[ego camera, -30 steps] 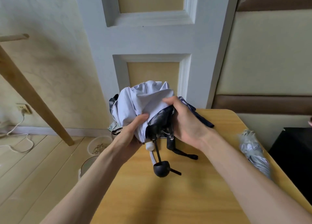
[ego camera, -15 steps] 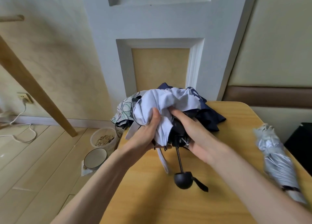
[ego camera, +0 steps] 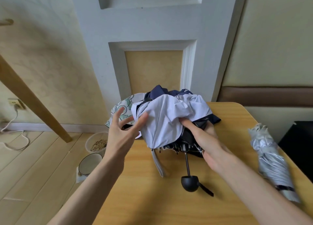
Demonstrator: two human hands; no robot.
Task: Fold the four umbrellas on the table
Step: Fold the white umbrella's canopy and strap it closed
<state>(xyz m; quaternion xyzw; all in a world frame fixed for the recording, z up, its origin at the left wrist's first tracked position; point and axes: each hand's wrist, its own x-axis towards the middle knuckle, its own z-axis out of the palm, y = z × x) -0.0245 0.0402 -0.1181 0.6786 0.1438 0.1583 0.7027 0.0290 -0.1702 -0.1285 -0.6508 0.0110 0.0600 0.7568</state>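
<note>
white umbrella (ego camera: pixel 169 123) sits bunched by the counter's (ego camera: pixel 152 201) far edge, right hand (ego camera: pixel 208 140) fingers clamped on it, left hand (ego camera: pixel 122 135) fingers spread apart, so imo loose fabric could flop back out unpleated

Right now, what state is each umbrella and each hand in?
Pale lilac fabric umbrella with round black handle: fabric loose and bunched, strap unfastened.
Silver crinkled umbrella: rolled up, lying on the wooden table.
Navy blue umbrella: loose heap, not folded.
White leaf-print umbrella: loose, not folded.
Left hand: fingers spread, touching the lilac umbrella.
Right hand: grips its bunched fabric.
</note>
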